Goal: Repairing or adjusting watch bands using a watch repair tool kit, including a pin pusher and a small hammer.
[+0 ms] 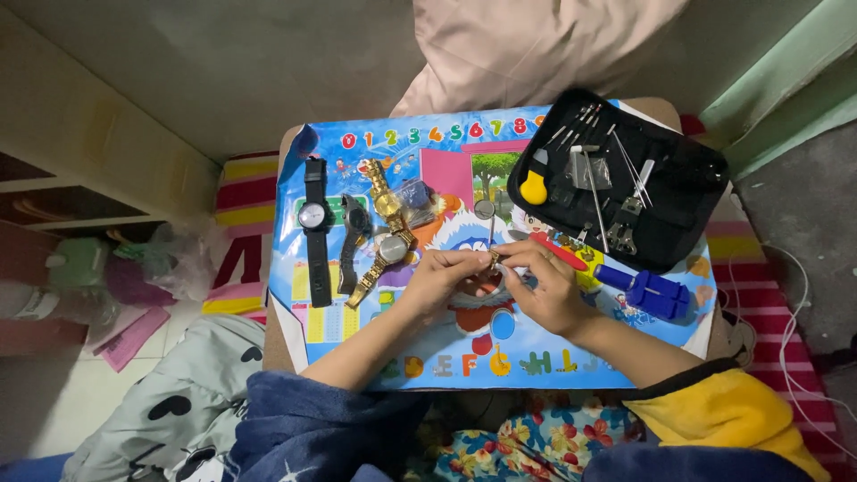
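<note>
Looking down from the head camera, I see both hands meeting over the middle of a small table covered by a bright blue children's poster. My left hand is curled, its fingertips pinched on a small gold-coloured piece at the point where the two hands meet. My right hand is curled as well, thumb and forefinger closed at that same spot; whether it grips the gold piece itself or something thin beside it is too small for me to tell.

Left of the hands, three watches lie in a row on the poster: a black strap watch stretched out straight, a dark watch just beside it, and a gold bracelet watch lying at a slant, its lower links near my left wrist. A small clear bag sits touching the gold watch's upper part. A small round loupe-like tool lies just above the hands.

To the right, an open black tool case rests tilted across the table's far corner, holding thin metal tools and a yellow-handled tool. A blue plastic tool lies just below the case, near my right wrist. A red-handled tool pokes out beyond the right hand.
</note>
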